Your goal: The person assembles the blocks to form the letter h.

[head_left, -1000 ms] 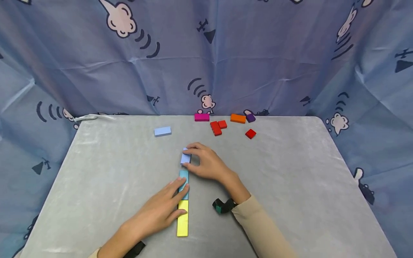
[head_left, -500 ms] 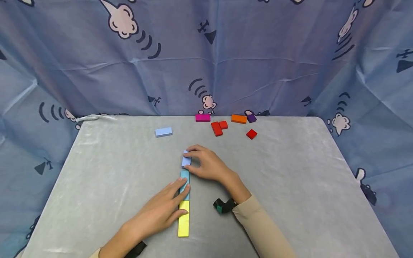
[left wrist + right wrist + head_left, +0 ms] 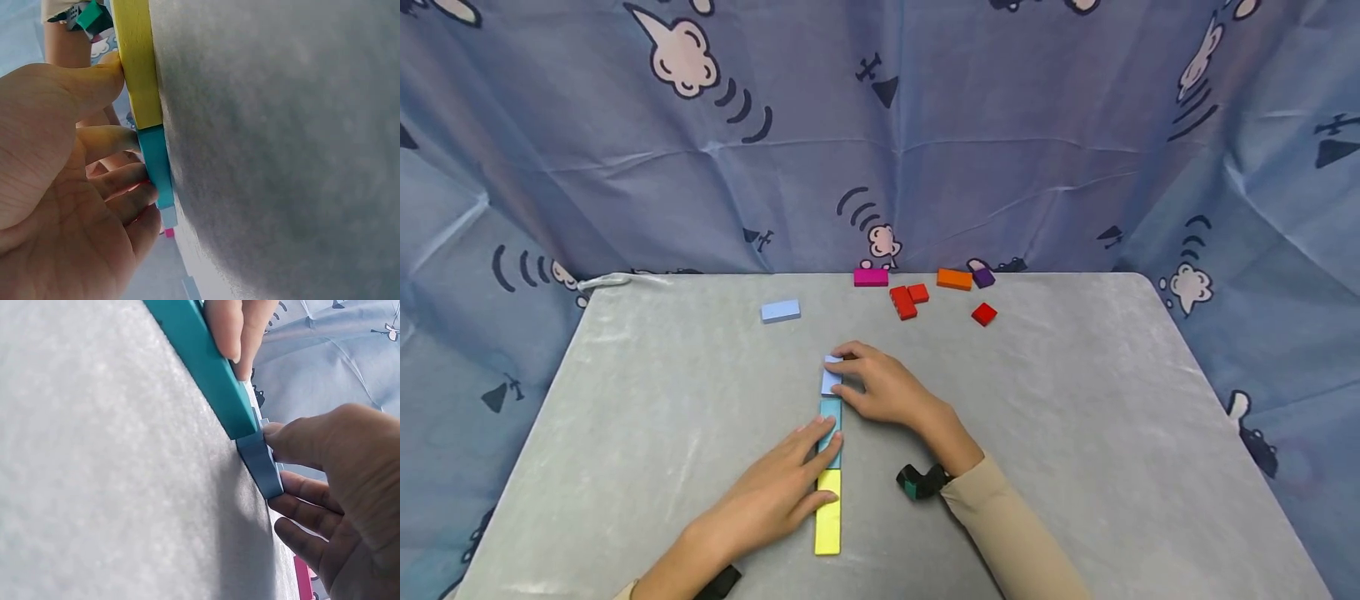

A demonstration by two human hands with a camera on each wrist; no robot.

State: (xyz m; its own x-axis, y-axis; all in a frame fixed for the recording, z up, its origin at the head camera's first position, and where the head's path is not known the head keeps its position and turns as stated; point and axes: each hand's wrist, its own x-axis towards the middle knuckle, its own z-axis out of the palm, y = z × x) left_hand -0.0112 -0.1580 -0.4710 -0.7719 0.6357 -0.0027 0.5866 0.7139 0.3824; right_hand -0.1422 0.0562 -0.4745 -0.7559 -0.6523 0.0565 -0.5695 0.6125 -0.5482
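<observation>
A yellow block [image 3: 828,532], a turquoise block [image 3: 829,408] and a light blue block [image 3: 830,384] lie in one line on the grey table. My left hand [image 3: 766,490] rests over the line, fingertips on the turquoise block and thumb on the yellow one, its fingers extended. With thumb and fingers, my right hand [image 3: 887,387] pinches the light blue block at its two ends. In the right wrist view, the near end of that light blue block [image 3: 260,465] sits right at the end of the turquoise block [image 3: 212,375].
Another light blue block [image 3: 780,311] lies at the back left. Along the far edge are magenta [image 3: 871,277], orange [image 3: 954,279] and purple [image 3: 982,277] blocks. Several red blocks [image 3: 903,302] lie before them. A patterned curtain [image 3: 1000,167] surrounds the table.
My right hand has drawn the light blue block nearer, closing the gap to the turquoise block. My left hand has stayed in place on the line.
</observation>
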